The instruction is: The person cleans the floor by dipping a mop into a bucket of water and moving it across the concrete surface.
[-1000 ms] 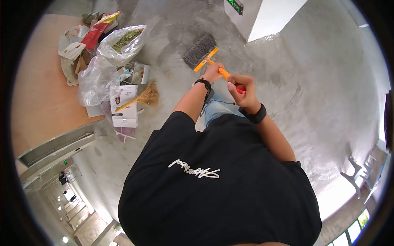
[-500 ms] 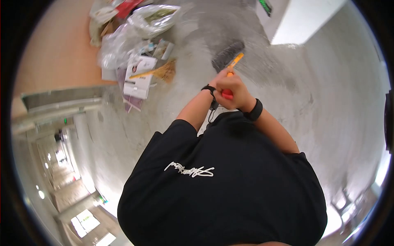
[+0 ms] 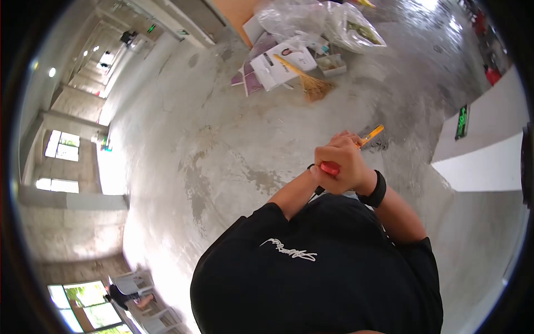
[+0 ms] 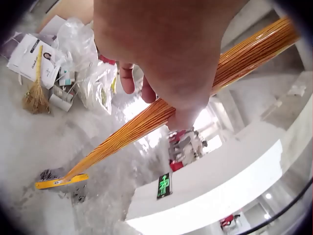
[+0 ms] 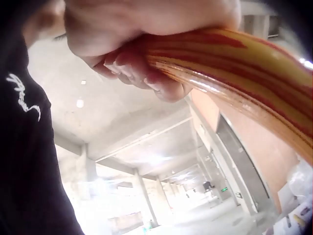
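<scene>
A mop with an orange shaft (image 4: 129, 129), a red end cap (image 3: 330, 168) and a yellow-orange head bar (image 4: 61, 182) slants down to the grey floor. Dark strands (image 4: 49, 174) show beside the bar in the left wrist view. My left hand (image 3: 346, 137) grips the shaft, partly hidden behind my right hand (image 3: 347, 167) in the head view. The right hand curls round the top end by the red cap. In the right wrist view, its fingers (image 5: 142, 78) wrap under the streaked shaft (image 5: 234, 73).
Beyond the hands lie a straw broom (image 3: 312, 86), a printed white box (image 3: 283, 64) and clear plastic bags (image 3: 295, 19). A white pillar (image 3: 484, 145) with a green sign (image 3: 462, 122) stands at the right. A person (image 3: 125, 296) is by white chairs at lower left.
The head view has turned, so the bags and broom now lie at top centre and the pillar farther right. Both hands appear closer together on the mop, whose head is less visible.
</scene>
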Tool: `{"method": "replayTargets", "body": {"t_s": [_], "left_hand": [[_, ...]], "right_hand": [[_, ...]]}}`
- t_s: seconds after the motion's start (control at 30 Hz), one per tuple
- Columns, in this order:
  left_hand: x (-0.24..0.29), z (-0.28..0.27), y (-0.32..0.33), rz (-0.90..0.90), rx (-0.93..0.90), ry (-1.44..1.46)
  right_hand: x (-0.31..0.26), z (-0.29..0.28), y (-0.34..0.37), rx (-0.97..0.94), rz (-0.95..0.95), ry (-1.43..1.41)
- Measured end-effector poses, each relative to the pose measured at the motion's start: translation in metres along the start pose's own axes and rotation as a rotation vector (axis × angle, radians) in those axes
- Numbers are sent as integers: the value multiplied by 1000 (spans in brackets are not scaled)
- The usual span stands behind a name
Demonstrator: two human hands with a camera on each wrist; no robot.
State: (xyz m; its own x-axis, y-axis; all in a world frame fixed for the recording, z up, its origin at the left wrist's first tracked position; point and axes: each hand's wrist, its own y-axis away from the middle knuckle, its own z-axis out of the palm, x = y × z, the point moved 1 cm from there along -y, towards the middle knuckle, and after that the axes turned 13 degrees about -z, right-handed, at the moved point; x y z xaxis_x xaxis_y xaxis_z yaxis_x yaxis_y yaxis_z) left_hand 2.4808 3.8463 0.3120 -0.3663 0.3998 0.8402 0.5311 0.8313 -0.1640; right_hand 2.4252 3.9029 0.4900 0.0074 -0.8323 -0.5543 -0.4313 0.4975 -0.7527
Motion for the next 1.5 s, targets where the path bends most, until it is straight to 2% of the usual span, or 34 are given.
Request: {"method": "replayTargets", "body": {"t_s": [0.03,0.1,0.17,0.27,0.3,0.37,0.43,0.47,0.53,0.57,0.6,0.63,0.67,0.7,0.77,0.8,0.83,0.9,1.03,1.07,1.13,1.17,1.23,1.3,1.33,1.43,1.5], "left_hand": [[-2,-11,2,-6,23,-1],[-6,-31,8,215,165,53],[-18,-30,18,288,375,356],[8,-53,40,292,243,377],[7,-52,47,176,241,455],[0,-58,50,-53,242,573],[-15,-69,49,-287,265,651],[-27,-71,48,-297,252,665],[-56,-70,54,5,386,263],[-71,-66,59,-22,379,276],[-89,-63,62,-149,405,381],[-113,-60,61,-270,432,485],[-219,-22,78,-407,433,683],[-222,-15,78,-430,427,691],[-210,-6,92,-321,592,399],[-212,1,91,-485,550,470],[-207,4,89,-480,544,470],[-190,11,78,-282,522,-30],[-181,65,60,-235,314,159],[-176,82,54,-271,202,151],[-146,92,42,-200,112,93],[-121,113,42,-161,43,30],[-77,163,31,-156,-69,41],[-36,227,30,-107,-147,19],[-11,257,28,-87,-191,1],[69,372,48,-6,-272,142],[123,439,62,60,-395,261]], "right_hand": [[-4,4,-13,-17,-10,-12],[-14,16,-33,-93,-89,-112],[-26,21,-50,-113,-132,-182],[-42,14,-65,-78,-146,-285],[-44,12,-65,-61,-91,-257],[-46,7,-65,-36,-254,-404],[-52,7,-56,-64,-171,-357],[-50,11,-52,-50,-177,-341],[-31,25,-38,20,-153,-347],[-12,36,-26,98,-123,-344],[11,46,-14,175,-97,-337],[31,54,-2,202,19,-358],[48,60,11,229,137,-377],[62,67,26,233,161,-384],[71,81,61,276,196,-229],[69,81,78,287,217,-238],[69,71,91,271,282,-277],[66,55,106,290,339,-256],[27,5,148,416,355,-180],[16,-14,158,541,350,-206],[-4,-35,163,707,328,-229],[-26,-53,182,729,322,-221],[-63,-91,219,889,387,-218],[-105,-132,275,882,324,-133],[-130,-146,291,949,311,-90],[-226,-195,354,1094,313,123],[-284,-216,399,1102,242,155]]}}
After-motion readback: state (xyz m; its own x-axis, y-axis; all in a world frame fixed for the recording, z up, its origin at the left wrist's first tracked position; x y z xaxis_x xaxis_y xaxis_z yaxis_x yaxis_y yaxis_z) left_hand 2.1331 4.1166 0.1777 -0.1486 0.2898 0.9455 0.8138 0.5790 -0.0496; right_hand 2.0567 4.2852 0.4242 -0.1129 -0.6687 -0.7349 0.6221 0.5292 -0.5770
